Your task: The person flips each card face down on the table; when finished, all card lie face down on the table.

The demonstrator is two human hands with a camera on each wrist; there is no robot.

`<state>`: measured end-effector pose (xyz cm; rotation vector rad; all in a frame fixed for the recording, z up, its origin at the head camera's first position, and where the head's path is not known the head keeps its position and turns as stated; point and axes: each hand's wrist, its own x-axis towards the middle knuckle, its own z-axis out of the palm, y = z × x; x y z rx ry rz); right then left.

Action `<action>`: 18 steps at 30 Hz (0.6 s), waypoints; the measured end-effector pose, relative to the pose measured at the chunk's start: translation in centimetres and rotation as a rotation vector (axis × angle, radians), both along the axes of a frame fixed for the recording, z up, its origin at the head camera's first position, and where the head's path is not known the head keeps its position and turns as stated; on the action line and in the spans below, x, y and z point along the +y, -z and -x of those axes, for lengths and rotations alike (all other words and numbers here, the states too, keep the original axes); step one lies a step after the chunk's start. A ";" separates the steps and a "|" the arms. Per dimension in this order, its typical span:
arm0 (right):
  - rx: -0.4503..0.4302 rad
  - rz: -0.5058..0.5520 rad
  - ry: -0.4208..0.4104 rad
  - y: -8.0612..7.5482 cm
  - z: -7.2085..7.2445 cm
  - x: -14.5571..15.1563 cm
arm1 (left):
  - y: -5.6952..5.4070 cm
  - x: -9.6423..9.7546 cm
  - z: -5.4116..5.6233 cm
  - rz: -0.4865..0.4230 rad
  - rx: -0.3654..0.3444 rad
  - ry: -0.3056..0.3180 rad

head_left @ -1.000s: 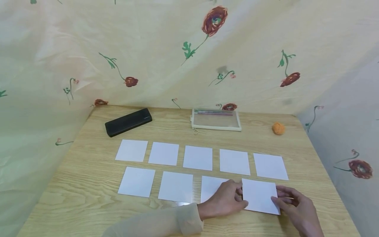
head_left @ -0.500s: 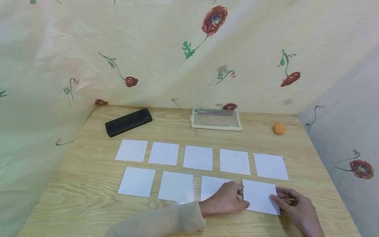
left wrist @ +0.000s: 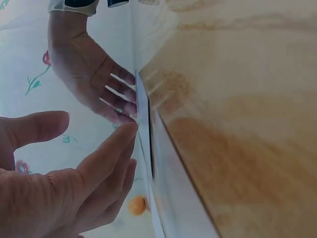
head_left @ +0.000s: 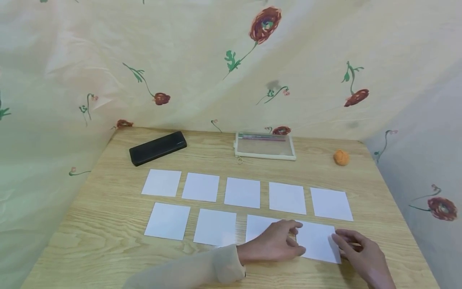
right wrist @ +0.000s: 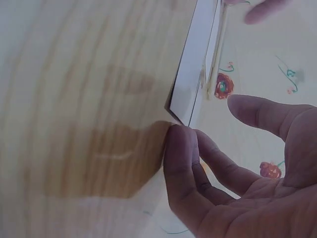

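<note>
A white square card (head_left: pixel 318 243) lies at the right end of the front row on the wooden table. My left hand (head_left: pixel 271 243) is at its left edge, partly over the neighbouring white card (head_left: pixel 258 226), whose right part it hides. In the left wrist view, that hand's thumb stands well away from its extended fingers, with nothing pinched between. By the card's right edge is my right hand (head_left: pixel 364 257). The right wrist view has its fingertips touching or very near the card's corner (right wrist: pixel 184 106), while the thumb is raised clear of it.
More white cards lie in two rows, including a back-row card (head_left: pixel 331 204) behind the hands. Farther back are a black case (head_left: pixel 158 148), a clear zip pouch (head_left: pixel 265 146) with pens inside, and an orange lump (head_left: pixel 341 157). Flowered cloth (head_left: pixel 202 60) hangs around the table.
My left fingers and thumb have spread and let go of the card's left edge. The right thumb has also come off the card, which stays almost where it was.
</note>
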<state>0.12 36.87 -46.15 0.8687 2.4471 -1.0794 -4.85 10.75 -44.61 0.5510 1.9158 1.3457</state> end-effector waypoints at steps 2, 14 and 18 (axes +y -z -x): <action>0.004 -0.021 -0.022 -0.2 0.1 0.0 | -0.1 -0.5 0.1 -0.049 -0.008 -0.008; 0.101 -0.170 -0.192 -1.4 0.9 -0.7 | -0.7 -5.6 2.0 -0.118 0.224 -0.060; 0.213 -0.187 -0.256 -1.9 1.3 -1.7 | -1.1 -7.9 3.0 -0.053 0.368 -0.080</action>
